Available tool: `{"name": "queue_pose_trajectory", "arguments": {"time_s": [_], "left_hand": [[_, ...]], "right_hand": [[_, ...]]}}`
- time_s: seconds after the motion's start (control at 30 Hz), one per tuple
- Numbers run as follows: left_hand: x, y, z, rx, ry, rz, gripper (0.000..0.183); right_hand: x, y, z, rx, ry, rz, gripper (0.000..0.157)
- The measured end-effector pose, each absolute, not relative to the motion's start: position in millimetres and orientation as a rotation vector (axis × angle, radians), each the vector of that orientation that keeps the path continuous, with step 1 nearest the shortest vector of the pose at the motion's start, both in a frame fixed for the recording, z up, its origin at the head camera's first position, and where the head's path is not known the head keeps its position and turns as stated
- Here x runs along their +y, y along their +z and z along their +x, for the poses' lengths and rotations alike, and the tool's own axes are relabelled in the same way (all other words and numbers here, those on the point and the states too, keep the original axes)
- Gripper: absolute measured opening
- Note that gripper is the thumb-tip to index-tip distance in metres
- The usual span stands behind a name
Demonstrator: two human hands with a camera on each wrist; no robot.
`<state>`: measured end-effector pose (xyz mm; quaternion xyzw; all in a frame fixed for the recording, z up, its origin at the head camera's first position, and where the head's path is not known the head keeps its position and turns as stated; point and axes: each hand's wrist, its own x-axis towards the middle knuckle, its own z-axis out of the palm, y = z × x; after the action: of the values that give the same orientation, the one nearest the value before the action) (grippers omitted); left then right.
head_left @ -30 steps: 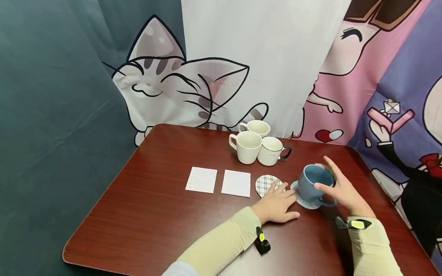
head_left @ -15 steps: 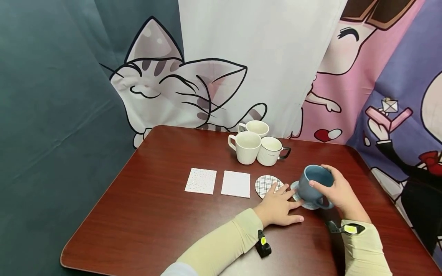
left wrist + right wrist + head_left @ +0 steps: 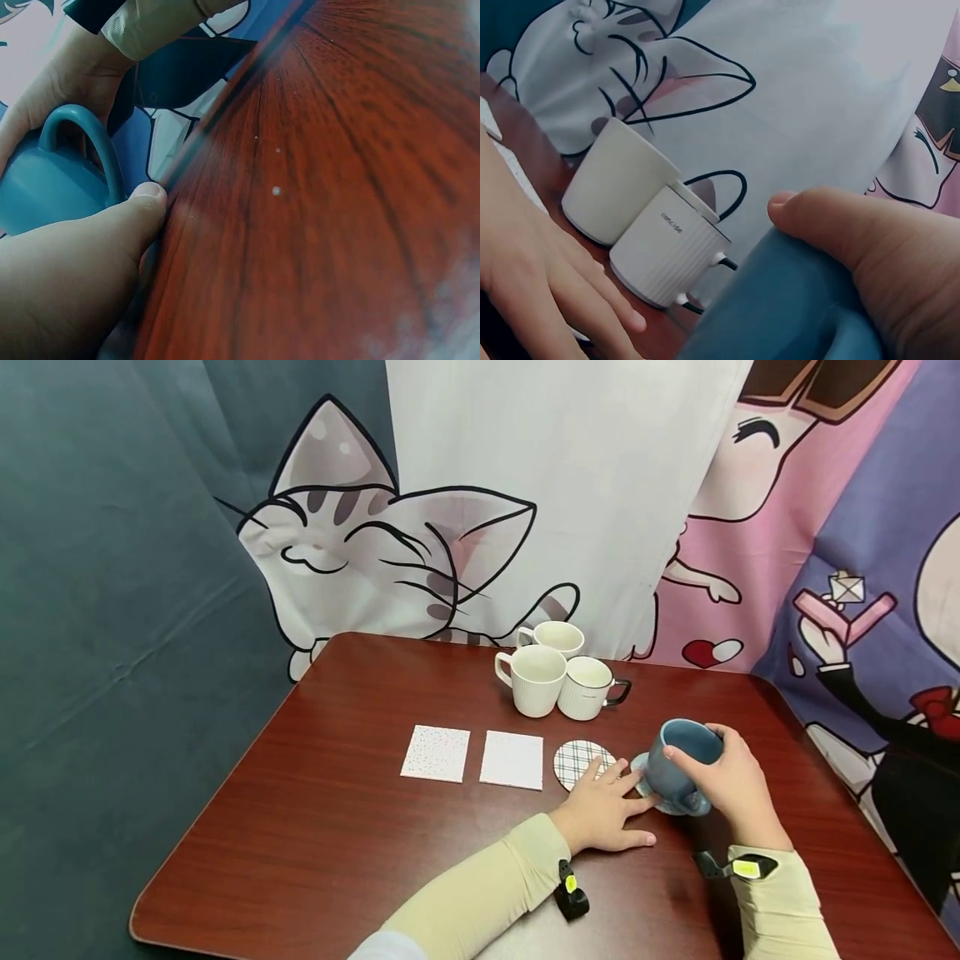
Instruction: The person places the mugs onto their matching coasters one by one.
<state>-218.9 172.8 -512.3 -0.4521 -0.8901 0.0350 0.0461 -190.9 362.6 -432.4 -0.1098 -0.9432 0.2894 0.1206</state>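
A blue mug [image 3: 664, 774] stands upright on a round pale-blue coaster [image 3: 640, 763] at the right of the table. My right hand [image 3: 742, 789] grips its upper part, thumb at the near rim and fingers round the far right side, partly hidden. The mug's handle [image 3: 90, 139] points towards me in the left wrist view. My left hand [image 3: 603, 814] lies with fingers spread just left of the mug. Its fingertips reach over the edges of the pale-blue coaster and a round plaid coaster [image 3: 575, 760].
Three white mugs, including a ribbed one [image 3: 538, 685] and one with a black handle [image 3: 585, 692], stand together at the back. Left of the plaid coaster lie a plain white square coaster [image 3: 512, 760] and a speckled one [image 3: 436, 753]. A printed curtain [image 3: 600, 485] hangs behind the table.
My right hand has closed round the blue mug's rim. The mug has turned, its handle swinging from the right towards the front. My left hand has barely moved.
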Motion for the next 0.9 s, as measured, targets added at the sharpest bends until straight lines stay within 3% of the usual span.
{"name": "queue_pose_trajectory", "arguments": {"time_s": [0.9], "left_hand": [[167.9,-512.6,-215.0,-2.705,0.150,-1.351,0.053]], "right_hand": [[368.2,-433.5,-187.1,-2.785,0.839,-0.195,0.091]]}}
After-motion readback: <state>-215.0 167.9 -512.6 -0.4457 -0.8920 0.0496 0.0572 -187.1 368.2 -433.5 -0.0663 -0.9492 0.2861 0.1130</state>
